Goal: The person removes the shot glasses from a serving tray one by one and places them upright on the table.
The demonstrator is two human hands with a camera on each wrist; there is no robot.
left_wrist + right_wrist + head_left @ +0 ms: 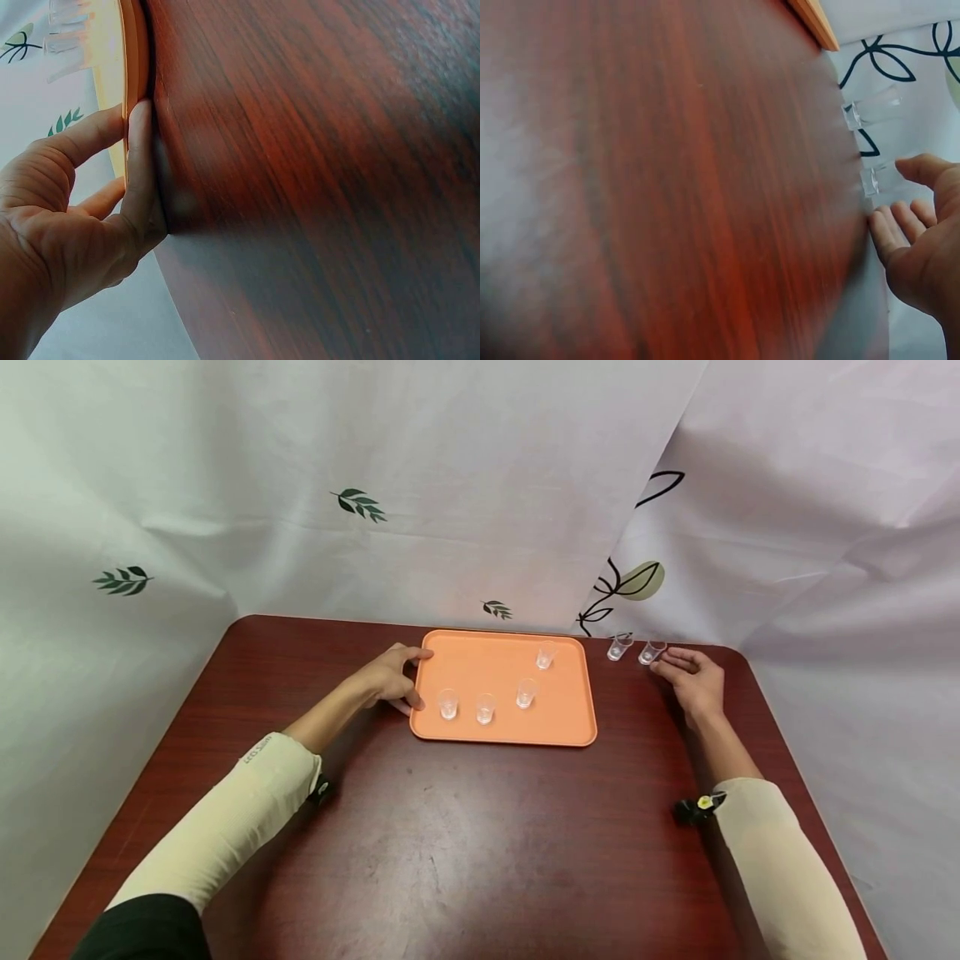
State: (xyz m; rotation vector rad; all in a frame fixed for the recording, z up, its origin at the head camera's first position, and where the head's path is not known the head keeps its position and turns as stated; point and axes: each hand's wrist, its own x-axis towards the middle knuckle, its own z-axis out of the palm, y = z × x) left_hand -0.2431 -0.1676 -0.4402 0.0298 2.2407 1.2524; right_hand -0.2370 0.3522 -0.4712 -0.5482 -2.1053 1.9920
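we see a dark red worktop [465, 843] with an orange tray [502, 727] lying flat near its far edge. the left hand [390, 678] rests at the tray's left edge, its grip curled on the rim with the thumb on top and the fingers along the side. four small clear cups stand on the tray: one near the back right [545, 654], and three nearer the front [447, 703] [485, 708] [526, 692]. two more clear cups stand on the worktop just right of the tray, a left one [618, 647] and a right one [651, 652]. the right hand [693, 681] lies on the worktop just beside the right cup, its grip loose and apart, holding nothing, fingertips very near the cup. we cannot tell if they touch it. a white cloth with leaf prints [360, 504] hangs behind.
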